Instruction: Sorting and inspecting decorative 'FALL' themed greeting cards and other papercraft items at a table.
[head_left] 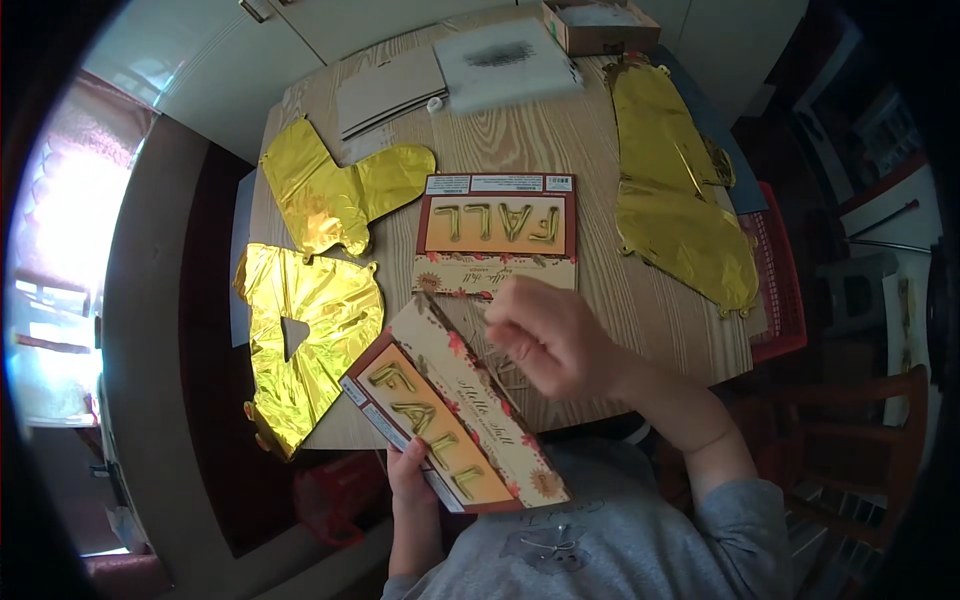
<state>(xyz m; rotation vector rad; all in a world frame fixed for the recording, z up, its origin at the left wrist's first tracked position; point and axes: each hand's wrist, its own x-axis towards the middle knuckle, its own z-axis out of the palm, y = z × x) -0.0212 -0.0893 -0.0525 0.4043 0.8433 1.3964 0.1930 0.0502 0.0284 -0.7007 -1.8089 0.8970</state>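
My left hand (409, 470) is closed on the lower edge of a balloon package (455, 400), a flat card with orange, cream and dark red print, held tilted over the table's near edge. Just beyond the package's upper edge is my right hand (550, 338), its fingers curled in. What it pinches, if anything, I cannot make out. A second package (497, 235) of the same kind lies on the table past my right hand. Flat gold foil balloons lie around: one with a triangular hole (335, 340), an angled one (330, 190) and a long one (665, 180) at right.
At the far side of the wooden table (500, 130) are grey card sheets (392, 90), a white sheet with a dark smudge (505, 65) and a cardboard box (602, 28). A small white roll (434, 104) sits beside the sheets. A red basket (778, 270) stands off the right edge.
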